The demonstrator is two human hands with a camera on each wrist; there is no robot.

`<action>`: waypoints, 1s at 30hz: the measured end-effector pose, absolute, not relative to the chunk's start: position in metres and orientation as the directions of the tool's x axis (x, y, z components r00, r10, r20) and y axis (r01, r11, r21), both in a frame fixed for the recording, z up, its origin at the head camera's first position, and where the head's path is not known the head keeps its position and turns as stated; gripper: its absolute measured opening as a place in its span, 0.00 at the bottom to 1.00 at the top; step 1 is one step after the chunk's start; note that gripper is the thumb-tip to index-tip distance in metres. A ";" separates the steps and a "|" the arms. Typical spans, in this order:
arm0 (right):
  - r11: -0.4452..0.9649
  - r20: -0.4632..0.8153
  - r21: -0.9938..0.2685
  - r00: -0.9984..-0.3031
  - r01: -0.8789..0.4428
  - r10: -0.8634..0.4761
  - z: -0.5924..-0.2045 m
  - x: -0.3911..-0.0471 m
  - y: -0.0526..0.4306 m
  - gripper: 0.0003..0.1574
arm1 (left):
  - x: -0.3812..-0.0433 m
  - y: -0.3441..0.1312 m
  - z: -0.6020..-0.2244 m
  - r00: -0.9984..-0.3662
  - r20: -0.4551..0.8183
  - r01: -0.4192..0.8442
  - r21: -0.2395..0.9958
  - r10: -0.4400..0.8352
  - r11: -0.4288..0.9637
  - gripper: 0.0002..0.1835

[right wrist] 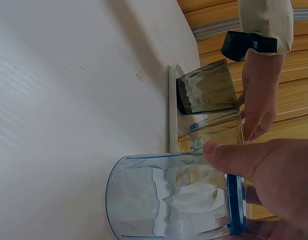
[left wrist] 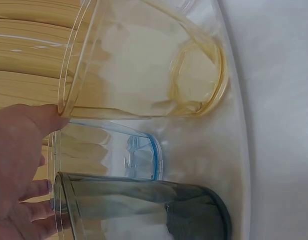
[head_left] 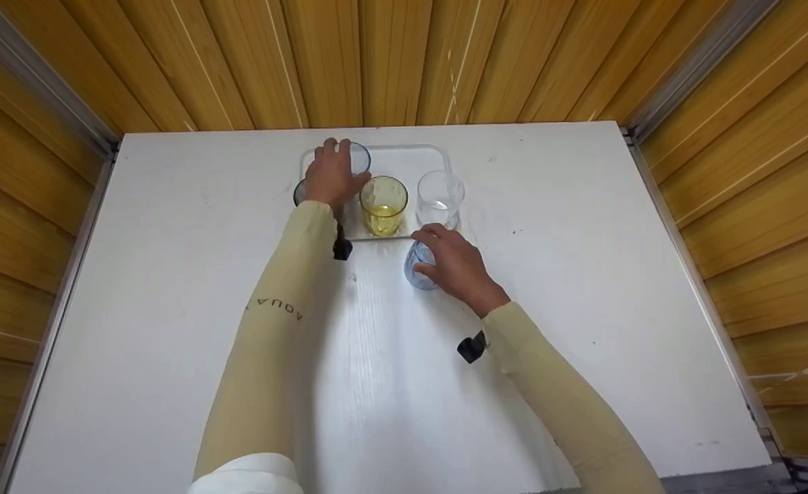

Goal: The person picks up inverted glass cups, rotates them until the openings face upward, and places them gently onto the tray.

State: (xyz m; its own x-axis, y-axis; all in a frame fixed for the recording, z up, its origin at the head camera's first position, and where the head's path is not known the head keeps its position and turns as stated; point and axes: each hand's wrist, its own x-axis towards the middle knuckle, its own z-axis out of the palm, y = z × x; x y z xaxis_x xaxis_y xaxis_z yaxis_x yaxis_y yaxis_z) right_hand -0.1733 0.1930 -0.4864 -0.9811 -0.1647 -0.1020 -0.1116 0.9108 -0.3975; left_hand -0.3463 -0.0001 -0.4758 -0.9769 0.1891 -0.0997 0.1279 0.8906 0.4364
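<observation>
My left hand (head_left: 335, 173) is over the back left of a white tray (head_left: 410, 156), its thumb and fingers around the rim of an upright blue glass (left wrist: 143, 150). Beside it stand a dark grey glass (left wrist: 194, 212) and a yellow glass (head_left: 384, 206), both upright. In front of the tray, my right hand (head_left: 455, 264) grips a light-blue glass (right wrist: 169, 197) near its upper end. That glass is upside down, its thick blue base uppermost, with the thumb on its side. Whether its rim touches the table cannot be told.
A clear glass (head_left: 440, 199) occupies the tray's right front part. The tray lies near the back edge of a white table (head_left: 555, 274). Yellow wood-patterned panels (head_left: 390, 62) enclose the table at the back and both sides.
</observation>
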 end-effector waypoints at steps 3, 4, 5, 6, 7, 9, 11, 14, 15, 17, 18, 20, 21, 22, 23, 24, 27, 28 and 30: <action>0.912 -0.093 -0.391 -0.981 -0.123 -0.172 -0.488 -0.173 0.192 0.36 | -0.345 -0.003 -0.477 -0.978 -0.093 0.128 0.438 0.186 0.890 0.39; 0.913 -0.090 -0.387 -0.980 -0.128 -0.175 -0.488 -0.173 0.192 0.36 | -0.345 -0.003 -0.477 -0.978 -0.087 0.132 0.433 0.187 0.892 0.39; 0.915 -0.086 -0.382 -0.980 -0.132 -0.178 -0.489 -0.173 0.192 0.36 | -0.345 -0.004 -0.477 -0.979 -0.080 0.137 0.430 0.188 0.892 0.39; 0.915 -0.084 -0.380 -0.980 -0.136 -0.181 -0.489 -0.173 0.192 0.36 | -0.344 -0.005 -0.478 -0.979 -0.071 0.143 0.425 0.191 0.894 0.38; 0.916 -0.083 -0.377 -0.980 -0.139 -0.183 -0.489 -0.173 0.192 0.36 | -0.344 -0.005 -0.477 -0.979 -0.059 0.152 0.421 0.194 0.894 0.38; 0.916 -0.081 -0.375 -0.980 -0.141 -0.184 -0.490 -0.173 0.191 0.36 | -0.343 -0.006 -0.476 -0.979 -0.043 0.165 0.414 0.200 0.895 0.37; 0.915 -0.082 -0.377 -0.979 -0.141 -0.185 -0.490 -0.173 0.192 0.36 | -0.341 -0.006 -0.475 -0.978 -0.035 0.173 0.410 0.205 0.895 0.37; 0.913 -0.082 -0.382 -0.979 -0.145 -0.189 -0.491 -0.174 0.192 0.36 | -0.339 -0.005 -0.474 -0.978 -0.032 0.178 0.402 0.208 0.898 0.36; 0.912 -0.081 -0.383 -0.978 -0.146 -0.191 -0.490 -0.174 0.192 0.36 | -0.338 -0.005 -0.474 -0.977 -0.030 0.181 0.398 0.210 0.899 0.36; 0.911 -0.078 -0.384 -0.978 -0.149 -0.193 -0.490 -0.175 0.192 0.36 | -0.336 -0.005 -0.473 -0.977 -0.030 0.183 0.391 0.212 0.902 0.36; 0.911 -0.075 -0.383 -0.978 -0.150 -0.192 -0.490 -0.175 0.192 0.35 | -0.335 -0.004 -0.472 -0.977 -0.031 0.185 0.388 0.213 0.903 0.36; 0.911 -0.065 -0.381 -0.979 -0.156 -0.195 -0.490 -0.175 0.192 0.35 | -0.333 -0.004 -0.472 -0.976 -0.029 0.190 0.383 0.217 0.904 0.36; 0.910 -0.060 -0.383 -0.978 -0.160 -0.198 -0.490 -0.175 0.192 0.35 | -0.332 -0.004 -0.471 -0.975 -0.024 0.195 0.381 0.220 0.904 0.36; 0.909 -0.056 -0.383 -0.978 -0.163 -0.199 -0.490 -0.175 0.192 0.34 | -0.331 -0.004 -0.471 -0.975 -0.024 0.197 0.379 0.222 0.904 0.36; 0.908 -0.049 -0.383 -0.978 -0.168 -0.201 -0.491 -0.175 0.192 0.34 | -0.330 -0.004 -0.470 -0.975 -0.026 0.197 0.376 0.223 0.905 0.36; 0.907 -0.044 -0.385 -0.978 -0.170 -0.202 -0.491 -0.175 0.193 0.34 | -0.329 -0.005 -0.469 -0.974 -0.020 0.202 0.373 0.226 0.905 0.36; 0.903 -0.034 -0.392 -0.979 -0.174 -0.203 -0.492 -0.176 0.193 0.34 | -0.327 -0.006 -0.467 -0.974 -0.024 0.200 0.384 0.226 0.901 0.36; 0.903 -0.031 -0.392 -0.979 -0.173 -0.201 -0.492 -0.176 0.193 0.33 | -0.326 -0.007 -0.467 -0.974 -0.029 0.195 0.392 0.224 0.899 0.36; 0.901 -0.029 -0.398 -0.979 -0.173 -0.201 -0.492 -0.176 0.193 0.33 | -0.325 -0.008 -0.466 -0.974 -0.029 0.194 0.406 0.225 0.893 0.35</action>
